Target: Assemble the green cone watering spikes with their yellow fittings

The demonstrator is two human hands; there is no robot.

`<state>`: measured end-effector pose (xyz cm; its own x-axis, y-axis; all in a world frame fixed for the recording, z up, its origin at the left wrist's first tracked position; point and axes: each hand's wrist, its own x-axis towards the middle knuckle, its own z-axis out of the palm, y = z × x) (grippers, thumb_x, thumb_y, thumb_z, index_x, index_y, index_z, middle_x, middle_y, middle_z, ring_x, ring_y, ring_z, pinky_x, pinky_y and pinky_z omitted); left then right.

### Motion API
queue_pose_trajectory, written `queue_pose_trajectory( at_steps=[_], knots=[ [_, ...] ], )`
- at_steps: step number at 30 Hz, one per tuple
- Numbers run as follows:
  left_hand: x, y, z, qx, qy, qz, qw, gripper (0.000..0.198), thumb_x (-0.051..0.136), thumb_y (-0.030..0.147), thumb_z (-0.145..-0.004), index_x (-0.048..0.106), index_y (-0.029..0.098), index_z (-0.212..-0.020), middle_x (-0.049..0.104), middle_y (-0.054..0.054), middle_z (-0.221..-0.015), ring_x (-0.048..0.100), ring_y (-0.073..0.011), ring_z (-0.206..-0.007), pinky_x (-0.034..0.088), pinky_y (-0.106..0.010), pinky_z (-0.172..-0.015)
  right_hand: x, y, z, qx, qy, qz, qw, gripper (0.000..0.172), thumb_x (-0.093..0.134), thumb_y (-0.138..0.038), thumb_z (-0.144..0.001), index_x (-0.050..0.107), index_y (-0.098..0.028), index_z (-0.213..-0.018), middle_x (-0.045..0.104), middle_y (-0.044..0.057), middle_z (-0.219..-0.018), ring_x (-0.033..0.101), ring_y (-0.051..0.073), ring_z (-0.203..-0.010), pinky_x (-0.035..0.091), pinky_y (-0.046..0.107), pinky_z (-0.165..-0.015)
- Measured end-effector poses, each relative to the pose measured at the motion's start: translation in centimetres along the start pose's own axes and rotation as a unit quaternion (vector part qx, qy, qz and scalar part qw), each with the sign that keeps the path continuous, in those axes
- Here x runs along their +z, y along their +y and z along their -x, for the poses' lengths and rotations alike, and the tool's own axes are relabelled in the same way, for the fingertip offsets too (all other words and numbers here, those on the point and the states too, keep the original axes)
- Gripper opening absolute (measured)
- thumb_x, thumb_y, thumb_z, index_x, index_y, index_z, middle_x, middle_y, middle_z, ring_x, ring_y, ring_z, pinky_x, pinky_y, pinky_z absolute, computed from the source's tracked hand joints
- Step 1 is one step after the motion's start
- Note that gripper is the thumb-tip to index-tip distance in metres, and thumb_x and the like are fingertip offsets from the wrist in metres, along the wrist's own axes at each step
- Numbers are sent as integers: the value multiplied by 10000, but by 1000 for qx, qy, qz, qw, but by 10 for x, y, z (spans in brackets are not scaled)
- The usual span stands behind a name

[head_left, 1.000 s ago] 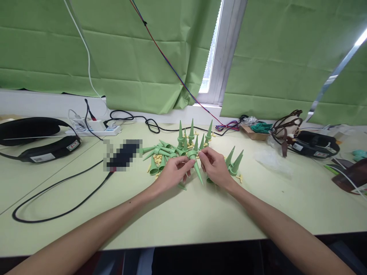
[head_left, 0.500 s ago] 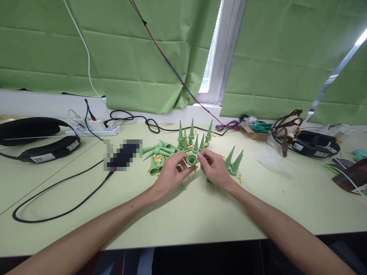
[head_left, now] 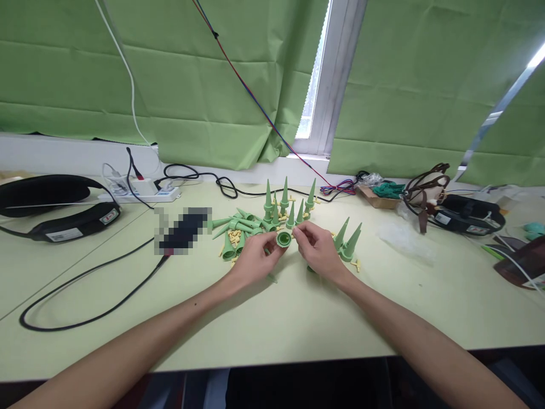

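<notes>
Between the thumb and fingers of my left hand point(head_left: 255, 258) is a green plastic plant watering spike point(head_left: 284, 239), its round open end tilted toward me. My right hand point(head_left: 315, 247) pinches a small yellow piece, probably a valve, at the right side of that open end; the fingers hide most of it. Behind my hands, several green spikes point(head_left: 284, 199) stand points up with yellow valves at their bases. More upright spikes point(head_left: 349, 243) are just right of my right hand. A heap of loose spikes point(head_left: 244, 221) with small yellow valves point(head_left: 234, 237) lies left of my left hand.
A pixelated dark device point(head_left: 183, 230) with a black cable lies to the left, near a black headset point(head_left: 63, 207) and a white power strip point(head_left: 140, 190). At the right are plastic film point(head_left: 404, 241), a cardboard box point(head_left: 377, 196) and another strapped headset point(head_left: 468, 215).
The spike's open end has tilted slightly and shifted a little left, and my left fingers have closed in around it. My right hand has barely moved.
</notes>
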<state>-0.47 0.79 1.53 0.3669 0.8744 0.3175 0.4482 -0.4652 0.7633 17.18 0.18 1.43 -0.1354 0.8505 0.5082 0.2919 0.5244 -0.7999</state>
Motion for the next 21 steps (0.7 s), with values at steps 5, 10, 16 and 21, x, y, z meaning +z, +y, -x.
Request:
queue_pose_trajectory(
  at_steps=[5,10,16,21],
  knots=[
    [0,1,-4,-113,-86,273,952,369,608,509,-850,599,147,-781,600,-34,-724,583,-138,-546,473,-246,-427,0,0,0,0,2,-24,1000,285,483,-433,-963,551,-201,-811,440,-41,-585,392,103,-502,321,247,-482],
    [1,4,-4,-168,-78,416,890,435,564,564,-875,593,140,-784,590,-56,-735,587,-135,-555,449,-231,-400,-1,-1,-1,2,-5,-27,1000,282,491,-434,-959,552,-199,-814,451,-40,-590,401,102,-501,337,246,-490],
    [-1,6,-3,-154,-78,405,898,384,597,528,-875,588,149,-820,576,-29,-674,571,-120,-531,445,-221,-422,-1,-1,-1,-7,-8,-20,1000,267,498,-409,-958,548,-197,-804,464,-37,-601,401,101,-512,333,249,-505],
    [-4,5,-1,-99,-75,308,943,351,603,520,-868,584,169,-864,560,7,-588,547,-122,-462,429,-232,-417,-1,0,-1,-10,-4,8,1000,315,481,-433,-958,521,-200,-750,435,-38,-582,378,110,-523,315,257,-510]
  ],
)
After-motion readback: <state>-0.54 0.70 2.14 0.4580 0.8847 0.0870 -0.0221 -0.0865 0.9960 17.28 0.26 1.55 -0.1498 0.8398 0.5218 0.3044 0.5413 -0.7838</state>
